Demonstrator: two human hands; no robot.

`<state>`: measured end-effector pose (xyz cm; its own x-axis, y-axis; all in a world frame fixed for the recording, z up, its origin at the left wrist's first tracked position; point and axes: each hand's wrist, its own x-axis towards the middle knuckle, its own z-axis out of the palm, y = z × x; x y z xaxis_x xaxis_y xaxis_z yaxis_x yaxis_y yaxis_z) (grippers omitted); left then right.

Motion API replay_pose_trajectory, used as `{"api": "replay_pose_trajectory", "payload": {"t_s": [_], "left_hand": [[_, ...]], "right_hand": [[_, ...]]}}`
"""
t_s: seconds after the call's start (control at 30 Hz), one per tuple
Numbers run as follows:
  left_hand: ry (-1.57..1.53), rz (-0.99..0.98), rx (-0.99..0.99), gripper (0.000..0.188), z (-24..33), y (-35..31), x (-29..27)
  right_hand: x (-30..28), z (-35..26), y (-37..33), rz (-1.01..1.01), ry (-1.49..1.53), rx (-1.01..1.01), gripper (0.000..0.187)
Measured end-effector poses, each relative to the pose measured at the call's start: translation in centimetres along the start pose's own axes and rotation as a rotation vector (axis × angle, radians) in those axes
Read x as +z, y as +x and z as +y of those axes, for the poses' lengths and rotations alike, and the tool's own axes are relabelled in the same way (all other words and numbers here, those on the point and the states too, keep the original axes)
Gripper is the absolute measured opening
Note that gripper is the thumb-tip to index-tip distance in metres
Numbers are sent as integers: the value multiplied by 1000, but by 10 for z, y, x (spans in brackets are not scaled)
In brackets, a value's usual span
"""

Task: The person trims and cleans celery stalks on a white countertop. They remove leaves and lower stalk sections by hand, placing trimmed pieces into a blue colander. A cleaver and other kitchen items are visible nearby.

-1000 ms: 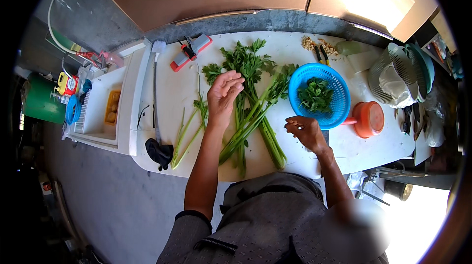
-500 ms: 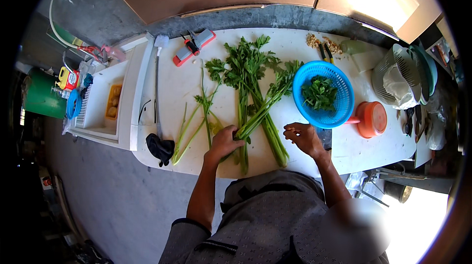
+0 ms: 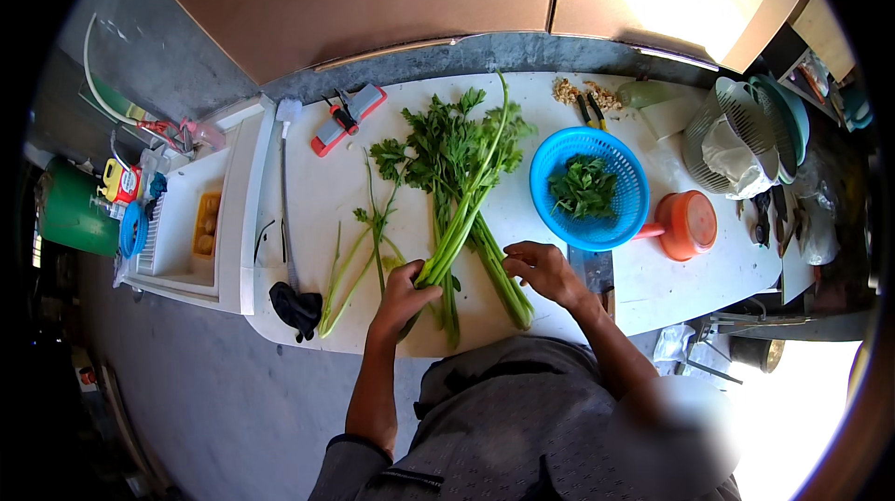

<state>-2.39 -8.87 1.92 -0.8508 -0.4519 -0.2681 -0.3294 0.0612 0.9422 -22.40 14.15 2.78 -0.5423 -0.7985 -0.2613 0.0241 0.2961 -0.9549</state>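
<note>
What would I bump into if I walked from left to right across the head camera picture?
Green bin → white sink → black bundle → the person's left hand holding celery → blue basket → red pot → clear plastic bag.

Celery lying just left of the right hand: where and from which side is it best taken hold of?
Probably around the bare stalks, near their lower ends, with the right hand coming from the right. These ends point toward the person and lie uncovered; higher up, the bunch in the left hand crosses over them.
</note>
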Motion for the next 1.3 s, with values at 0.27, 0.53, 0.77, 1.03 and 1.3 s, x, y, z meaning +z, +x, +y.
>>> {"api": "replay_pose_trajectory", "payload": {"t_s": [0.27, 0.53, 0.77, 1.03, 1.3], "left_hand": [[-290, -226, -85, 24, 36, -30, -1], [-387, -192, 133, 21, 49, -18, 31], [-425, -15, 212, 16, 61, -11, 45], [-509, -12, 215, 15, 81, -12, 39], [-482, -135, 249, 22, 116, -14, 38]], "right_hand": [[13, -61, 13, -93, 355, -119, 53], [38, -74, 8, -115, 452, -129, 19], [40, -67, 4, -70, 540, -122, 16], [36, -77, 0, -86, 688, -187, 12], [28, -79, 3, -250, 660, -194, 12]]}}
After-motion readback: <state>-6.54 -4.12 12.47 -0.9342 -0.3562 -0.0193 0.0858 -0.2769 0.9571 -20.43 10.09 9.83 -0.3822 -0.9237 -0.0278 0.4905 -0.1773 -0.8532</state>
